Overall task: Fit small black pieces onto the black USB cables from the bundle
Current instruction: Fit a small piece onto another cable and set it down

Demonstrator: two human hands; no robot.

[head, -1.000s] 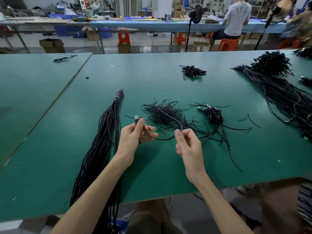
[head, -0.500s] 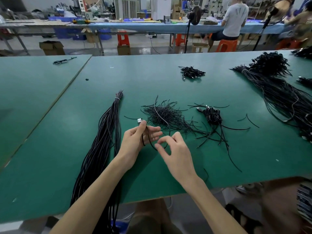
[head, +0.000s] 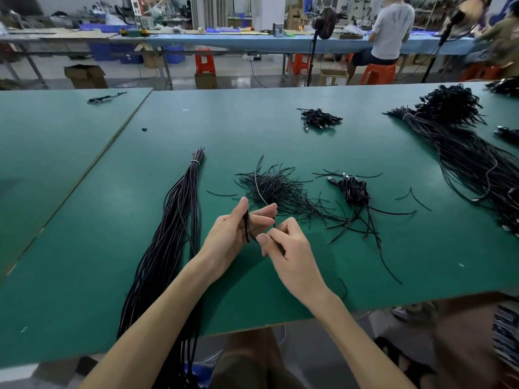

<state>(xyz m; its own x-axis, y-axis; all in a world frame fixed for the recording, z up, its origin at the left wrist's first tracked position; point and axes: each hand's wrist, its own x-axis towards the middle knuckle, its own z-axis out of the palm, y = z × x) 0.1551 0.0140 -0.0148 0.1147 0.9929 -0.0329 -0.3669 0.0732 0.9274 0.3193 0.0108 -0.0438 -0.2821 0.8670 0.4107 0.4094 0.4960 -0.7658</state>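
Just inside the near edge of the green desk (head: 84, 248), the left hand (head: 231, 237) grips a looped thin black USB cable (head: 247, 227). The right hand (head: 292, 251) pinches its loose end. A small heap of coiled black cables (head: 354, 190) lies mid-desk. The long tied bundle of black cables (head: 179, 228) toward the left edge looks barely used, so most work likely remains.
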